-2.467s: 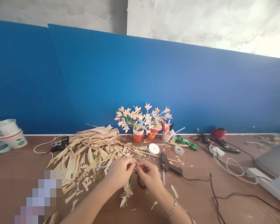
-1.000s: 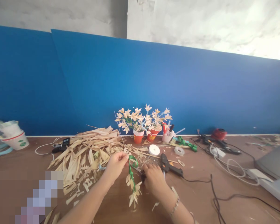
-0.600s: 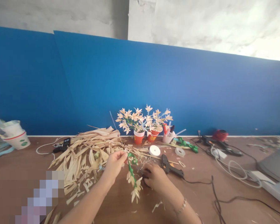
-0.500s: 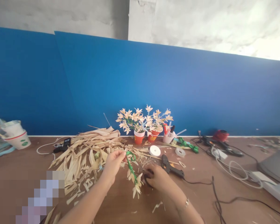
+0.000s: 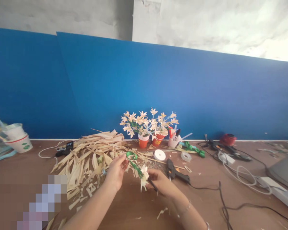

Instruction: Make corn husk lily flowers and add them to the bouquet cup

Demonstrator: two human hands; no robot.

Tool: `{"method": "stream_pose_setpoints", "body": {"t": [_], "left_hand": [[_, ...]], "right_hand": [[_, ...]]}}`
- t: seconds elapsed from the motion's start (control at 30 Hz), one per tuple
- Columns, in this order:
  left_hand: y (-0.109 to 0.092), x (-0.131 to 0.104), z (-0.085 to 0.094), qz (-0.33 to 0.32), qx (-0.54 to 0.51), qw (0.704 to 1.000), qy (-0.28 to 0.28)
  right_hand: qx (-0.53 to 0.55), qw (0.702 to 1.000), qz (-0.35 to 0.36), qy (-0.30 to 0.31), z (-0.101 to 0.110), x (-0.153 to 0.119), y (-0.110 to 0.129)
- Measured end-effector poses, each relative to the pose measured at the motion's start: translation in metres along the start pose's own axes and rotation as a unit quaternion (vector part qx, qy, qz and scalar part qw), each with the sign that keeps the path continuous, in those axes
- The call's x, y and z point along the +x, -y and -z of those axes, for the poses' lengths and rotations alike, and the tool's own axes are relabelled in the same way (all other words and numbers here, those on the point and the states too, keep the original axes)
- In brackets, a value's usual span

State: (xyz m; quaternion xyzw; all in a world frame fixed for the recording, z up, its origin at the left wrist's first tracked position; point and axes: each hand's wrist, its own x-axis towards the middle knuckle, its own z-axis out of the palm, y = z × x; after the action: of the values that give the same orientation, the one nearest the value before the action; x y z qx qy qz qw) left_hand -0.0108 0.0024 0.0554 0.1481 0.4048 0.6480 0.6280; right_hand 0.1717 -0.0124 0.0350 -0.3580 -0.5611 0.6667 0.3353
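Observation:
Between my hands hangs a green-wrapped stem [image 5: 135, 166] with pale flowers [image 5: 144, 176] at its lower right end. My left hand [image 5: 118, 167] pinches the curled green end of the stem. Close to the flowers, my right hand [image 5: 159, 182] is closed around a dark, thin tool [image 5: 152, 185], perhaps scissors, partly hidden by the fingers. A black glue gun [image 5: 176, 172] lies just right of my right hand. Behind the stem is a white tape roll [image 5: 159, 155].
Dried husks [image 5: 86, 159] spread over the left of the table. Red cups [image 5: 143, 141] of pale flowers stand by the blue partition [image 5: 110, 80]. Cables [image 5: 244, 175] and a red object [image 5: 227, 139] are at right; a white cup [image 5: 21, 143] stands far left.
The flower end has swung up and right, towards my right hand. My right hand has shifted slightly, and the dark tool shows more. My left hand has turned a little.

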Motion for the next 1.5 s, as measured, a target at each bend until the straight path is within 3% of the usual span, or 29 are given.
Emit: {"method": "stream_pose_setpoints", "body": {"t": [0.23, 0.43, 0.67, 0.8, 0.9, 1.13, 1.33, 1.5], "left_hand": [[0.009, -0.002, -0.001, -0.004, -0.019, 1.0, 0.023], [0.007, -0.001, 0.0, 0.007, -0.03, 0.999, 0.018], [0.018, -0.005, -0.003, 0.03, -0.046, 0.998, 0.013], [0.022, -0.008, -0.005, 0.033, -0.047, 0.998, 0.019], [0.025, -0.008, -0.004, 0.023, -0.046, 0.998, 0.023], [0.033, -0.008, 0.001, 0.0, 0.001, 0.997, 0.077], [0.039, -0.007, 0.004, -0.015, 0.066, 0.993, 0.097], [0.042, -0.009, 0.005, -0.018, 0.056, 0.992, 0.111]], "right_hand": [[-0.069, 0.996, 0.037, -0.05, -0.016, 0.001, 0.003], [-0.034, 0.999, 0.018, -0.026, -0.015, 0.002, 0.0], [-0.124, 0.983, 0.083, -0.104, -0.014, 0.008, -0.019], [-0.21, 0.961, 0.117, -0.137, -0.015, 0.007, -0.021], [-0.213, 0.959, 0.118, -0.146, -0.018, 0.006, -0.019], [-0.12, 0.976, 0.113, -0.142, -0.022, 0.011, -0.029], [-0.152, 0.971, 0.145, -0.11, -0.025, 0.008, -0.024], [-0.159, 0.972, 0.147, -0.091, -0.025, 0.006, -0.022]]}}
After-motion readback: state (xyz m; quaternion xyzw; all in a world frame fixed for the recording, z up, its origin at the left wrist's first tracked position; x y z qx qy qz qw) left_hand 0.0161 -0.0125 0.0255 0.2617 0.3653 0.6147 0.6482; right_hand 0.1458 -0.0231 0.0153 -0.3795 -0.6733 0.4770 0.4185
